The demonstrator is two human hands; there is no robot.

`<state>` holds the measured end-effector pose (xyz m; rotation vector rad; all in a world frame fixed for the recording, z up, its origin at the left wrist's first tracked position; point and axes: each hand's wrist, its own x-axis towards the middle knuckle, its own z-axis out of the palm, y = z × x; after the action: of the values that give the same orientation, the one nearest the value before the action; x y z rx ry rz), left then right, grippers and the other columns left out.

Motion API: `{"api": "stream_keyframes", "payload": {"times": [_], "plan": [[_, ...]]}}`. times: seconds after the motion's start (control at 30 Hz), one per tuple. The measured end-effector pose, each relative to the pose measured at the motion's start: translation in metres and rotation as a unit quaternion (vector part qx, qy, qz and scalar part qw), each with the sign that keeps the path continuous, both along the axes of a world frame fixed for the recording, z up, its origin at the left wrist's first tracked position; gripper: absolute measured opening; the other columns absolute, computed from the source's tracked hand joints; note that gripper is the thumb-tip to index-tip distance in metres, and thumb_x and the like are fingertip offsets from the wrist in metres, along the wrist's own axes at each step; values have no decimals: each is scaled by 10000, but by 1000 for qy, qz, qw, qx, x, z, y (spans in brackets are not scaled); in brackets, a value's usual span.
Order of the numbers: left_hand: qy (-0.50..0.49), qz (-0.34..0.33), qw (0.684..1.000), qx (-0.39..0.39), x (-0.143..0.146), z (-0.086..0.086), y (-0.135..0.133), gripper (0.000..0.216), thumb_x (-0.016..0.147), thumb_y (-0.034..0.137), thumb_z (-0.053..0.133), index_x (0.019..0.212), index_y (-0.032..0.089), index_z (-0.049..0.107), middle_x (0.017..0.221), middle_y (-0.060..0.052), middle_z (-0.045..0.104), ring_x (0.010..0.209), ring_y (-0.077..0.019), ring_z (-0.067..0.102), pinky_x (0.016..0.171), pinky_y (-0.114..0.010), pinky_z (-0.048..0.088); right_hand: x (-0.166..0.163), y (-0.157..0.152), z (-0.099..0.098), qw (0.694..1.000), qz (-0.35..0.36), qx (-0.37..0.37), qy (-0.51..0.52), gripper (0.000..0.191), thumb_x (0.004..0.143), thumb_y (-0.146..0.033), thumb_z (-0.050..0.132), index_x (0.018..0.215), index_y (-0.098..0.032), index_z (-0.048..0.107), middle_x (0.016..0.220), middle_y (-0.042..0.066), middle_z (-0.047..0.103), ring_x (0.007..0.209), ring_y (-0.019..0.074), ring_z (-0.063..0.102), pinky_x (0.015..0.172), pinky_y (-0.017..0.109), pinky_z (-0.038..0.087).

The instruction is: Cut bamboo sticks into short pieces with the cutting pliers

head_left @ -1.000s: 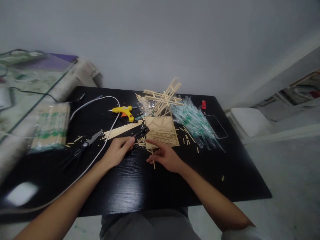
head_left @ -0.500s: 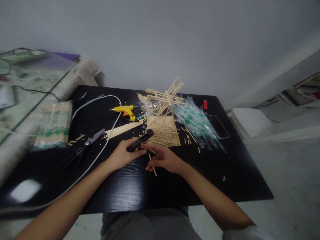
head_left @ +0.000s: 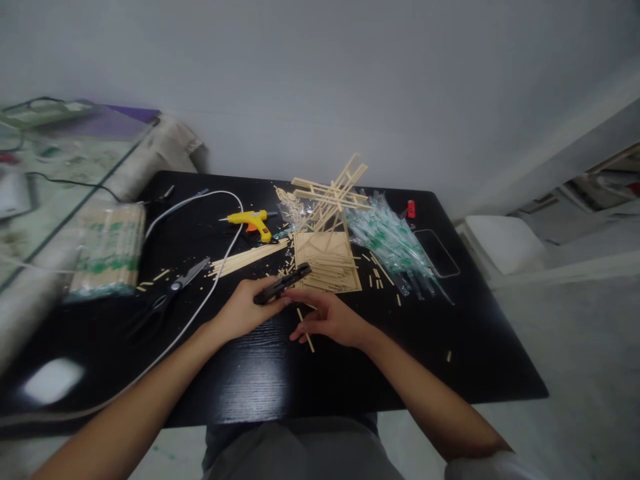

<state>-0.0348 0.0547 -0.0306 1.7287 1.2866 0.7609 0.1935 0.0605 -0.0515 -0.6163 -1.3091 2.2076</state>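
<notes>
In the head view, my left hand (head_left: 245, 308) is closed around a black hand tool (head_left: 283, 283); its exact kind does not show clearly. The tool's head points up and to the right, over the near edge of the stick pile. My right hand (head_left: 335, 320) is beside it, with fingertips close to or touching the tool's underside. A short wooden stick (head_left: 306, 330) slants down between the right hand's bent fingers. Just beyond both hands, many sticks (head_left: 327, 270) lie on a square wooden board (head_left: 354, 283). Behind them stands a windmill-like stick frame (head_left: 337, 193).
Left of the board lie a yellow glue gun (head_left: 253, 220), loose long sticks (head_left: 245, 260), scissors (head_left: 173, 290) and a white cable (head_left: 195, 313). A bagged stick bundle (head_left: 107, 250) is farther left. Plastic wrappers (head_left: 390, 237), a dark phone-like slab (head_left: 437, 253) and a red object (head_left: 411, 209) lie right.
The black tool's head has shifted slightly right, and my left thumb has moved a little. My right hand and the stick have stayed nearly in place.
</notes>
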Motion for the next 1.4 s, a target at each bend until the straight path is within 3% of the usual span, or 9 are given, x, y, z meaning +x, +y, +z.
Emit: {"api": "stream_keyframes", "payload": {"times": [0.23,0.37,0.5,0.63,0.73,0.87,0.97,1.13,1.4], "plan": [[60,-9,998,28,0,2,-3,195,848,328,629,753,160,662,623,54,557,595,-97,480,594,-214,379,-2,-4,-2,999,-2,-42,9,548,793,-202,834,1290,-254,607,1516,107,526,907,171,786,774,291,657],[75,20,997,26,-5,-2,-1,220,871,366,616,786,173,682,656,42,608,620,-112,514,614,-223,398,-2,-4,0,998,-21,-65,-2,703,757,-198,866,1372,-291,537,1459,111,572,925,188,788,812,330,657],[131,112,983,57,-8,-5,3,258,883,421,607,794,185,663,646,34,611,605,-125,522,620,-236,395,-1,-2,1,995,-54,-83,-20,730,725,-195,893,1365,-249,546,1158,74,754,965,208,784,880,370,633],[175,152,971,63,-6,-6,6,272,886,435,593,771,193,638,630,24,611,578,-137,531,614,-250,382,-3,-2,1,990,-73,-106,-55,468,690,-298,927,1062,-141,691,898,69,797,876,212,788,885,405,622],[195,143,969,52,-6,-7,7,304,904,457,582,759,195,630,652,9,633,594,-149,560,624,-258,383,-3,-1,3,989,-74,-109,-71,412,694,-393,919,926,-125,709,845,76,794,791,207,785,821,397,631],[220,118,966,63,-8,-9,5,333,930,485,566,777,197,636,690,-10,667,627,-171,612,635,-268,405,-2,0,6,987,-88,-109,-75,432,691,-421,916,957,-135,731,844,70,791,754,199,783,768,357,632],[256,79,960,82,-10,-9,0,240,935,408,552,932,200,671,830,-40,732,744,-215,689,702,-294,458,-1,1,5,986,-112,-101,-71,440,705,-420,908,1003,-142,744,853,59,785,740,183,781,753,324,630],[351,53,924,140,-8,-4,-5,263,904,301,533,1098,184,666,1069,-113,740,952,-298,699,843,-380,505,-1,1,6,985,-145,-72,-62,432,734,-435,886,1032,-161,736,854,46,775,726,182,774,758,347,635],[431,27,888,157,0,3,-9,254,897,285,558,1097,173,668,1065,-132,708,931,-315,666,870,-424,506,-1,0,7,983,-168,-21,-72,385,760,-486,851,914,-157,725,831,45,771,654,162,745,668,303,623]]}}
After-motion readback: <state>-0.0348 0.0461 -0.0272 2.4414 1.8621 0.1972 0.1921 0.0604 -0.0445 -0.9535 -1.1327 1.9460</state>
